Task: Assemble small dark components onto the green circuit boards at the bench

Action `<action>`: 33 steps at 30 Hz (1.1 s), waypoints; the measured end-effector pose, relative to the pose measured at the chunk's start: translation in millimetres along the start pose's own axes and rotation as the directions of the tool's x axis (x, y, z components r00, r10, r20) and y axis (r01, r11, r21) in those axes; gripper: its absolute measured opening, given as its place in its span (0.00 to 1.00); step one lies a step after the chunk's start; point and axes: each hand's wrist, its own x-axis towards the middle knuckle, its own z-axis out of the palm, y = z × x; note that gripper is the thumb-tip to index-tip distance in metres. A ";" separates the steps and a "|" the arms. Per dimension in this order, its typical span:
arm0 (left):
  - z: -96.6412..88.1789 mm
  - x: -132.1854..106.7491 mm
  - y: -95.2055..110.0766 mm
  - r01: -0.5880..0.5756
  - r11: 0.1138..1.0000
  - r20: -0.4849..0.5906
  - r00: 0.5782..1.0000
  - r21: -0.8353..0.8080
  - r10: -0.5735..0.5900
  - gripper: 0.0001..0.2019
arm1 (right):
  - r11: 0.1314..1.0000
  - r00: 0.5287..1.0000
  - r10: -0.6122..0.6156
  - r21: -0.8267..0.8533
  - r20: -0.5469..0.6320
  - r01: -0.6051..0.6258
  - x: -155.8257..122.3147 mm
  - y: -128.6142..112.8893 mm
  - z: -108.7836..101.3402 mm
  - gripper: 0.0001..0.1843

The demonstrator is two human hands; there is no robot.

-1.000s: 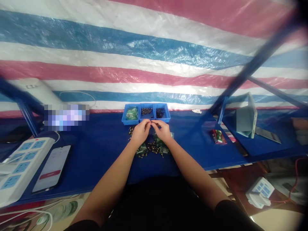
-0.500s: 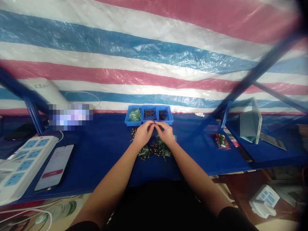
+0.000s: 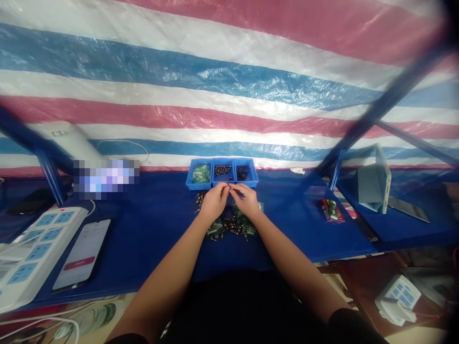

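Note:
My left hand (image 3: 213,202) and my right hand (image 3: 245,199) meet fingertip to fingertip over the blue table (image 3: 150,229). Both are pinched together on a tiny part between them that is too small to name. Under and just behind the hands lies a pile of small green and brass parts (image 3: 229,224). Right beyond the fingers stands a row of three small blue bins (image 3: 222,173): the left one holds green pieces, the middle and right ones hold dark small parts.
A white power strip (image 3: 34,251) and a phone (image 3: 81,254) lie at the left. A red and green small box (image 3: 332,210) and a propped tablet (image 3: 375,179) sit at the right. A striped tarp (image 3: 215,81) hangs behind, with blue frame struts either side.
The hands have stayed pinched together at the same spot; only the view has shifted slightly.

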 end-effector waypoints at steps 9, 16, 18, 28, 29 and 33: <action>-1.4 -0.3 0.8 0.026 1.000 -0.003 1.000 0.010 -0.025 0.13 | 0.999 0.999 -0.046 -0.005 0.006 0.046 -0.4 1.0 0.9 0.13; -1.6 -0.8 2.9 0.012 1.000 0.001 1.000 -0.028 -0.012 0.11 | 0.999 0.999 -0.042 -0.014 0.014 0.042 0.0 3.5 -1.3 0.13; -1.9 -0.4 3.0 0.006 1.000 -0.004 1.000 -0.016 -0.006 0.11 | 0.999 0.999 -0.042 0.001 0.010 0.042 -0.3 3.0 -1.5 0.13; -5.5 0.5 3.6 0.006 1.000 0.038 0.999 0.014 -0.006 0.13 | 0.998 0.999 -0.042 0.040 -0.010 0.042 -1.3 2.8 2.3 0.13; -5.9 0.5 3.7 0.003 1.000 0.037 0.999 0.011 -0.004 0.13 | 0.998 0.999 -0.041 0.038 -0.008 0.041 -1.1 2.8 2.1 0.13; -7.6 0.4 4.2 -0.004 1.000 0.020 1.000 -0.013 0.004 0.13 | 0.999 1.000 -0.022 0.038 -0.010 0.022 -0.4 1.4 1.0 0.13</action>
